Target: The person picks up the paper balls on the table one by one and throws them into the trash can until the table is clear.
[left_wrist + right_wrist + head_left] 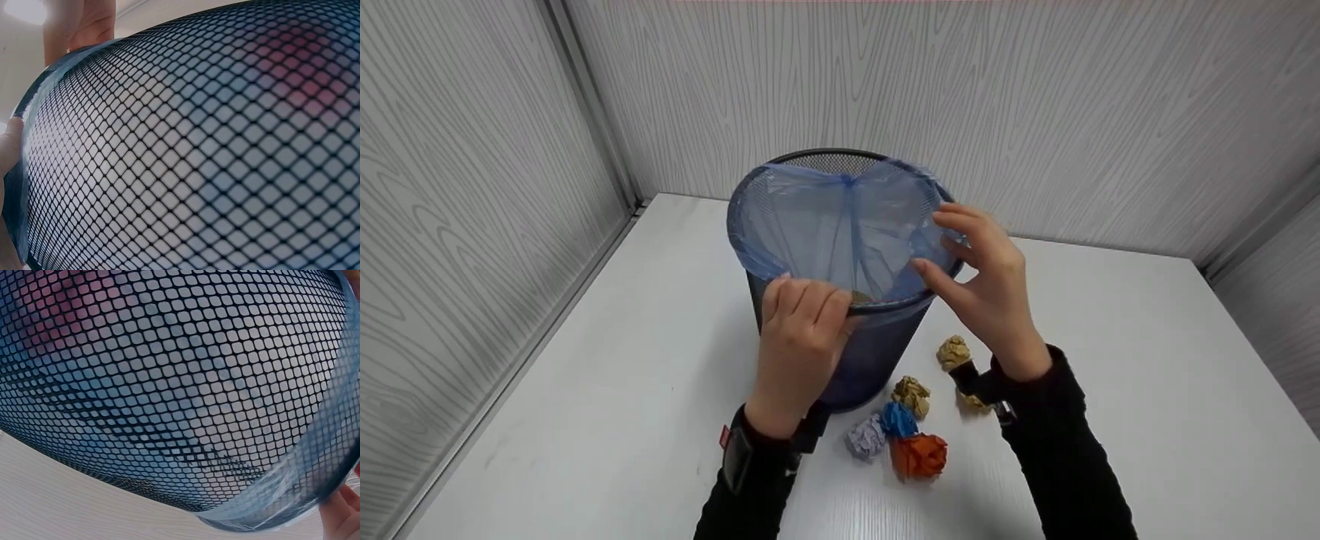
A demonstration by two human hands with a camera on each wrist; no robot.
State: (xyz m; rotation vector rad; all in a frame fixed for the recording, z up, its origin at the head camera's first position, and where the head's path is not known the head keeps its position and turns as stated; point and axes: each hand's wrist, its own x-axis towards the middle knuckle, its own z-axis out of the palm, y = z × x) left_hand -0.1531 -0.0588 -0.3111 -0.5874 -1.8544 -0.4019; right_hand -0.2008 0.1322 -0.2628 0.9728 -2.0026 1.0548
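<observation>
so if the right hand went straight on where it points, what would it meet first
Likely the blue bag lining the bin; depth is unclear, and the right hand may be touching it.

The left grip (8,151) touches the bin (169,140) at its rim, lined with bag (21,197). Beyond the bin's rim is the right grip (84,28); through the bin shows a blurred red patch (306,67).
</observation>
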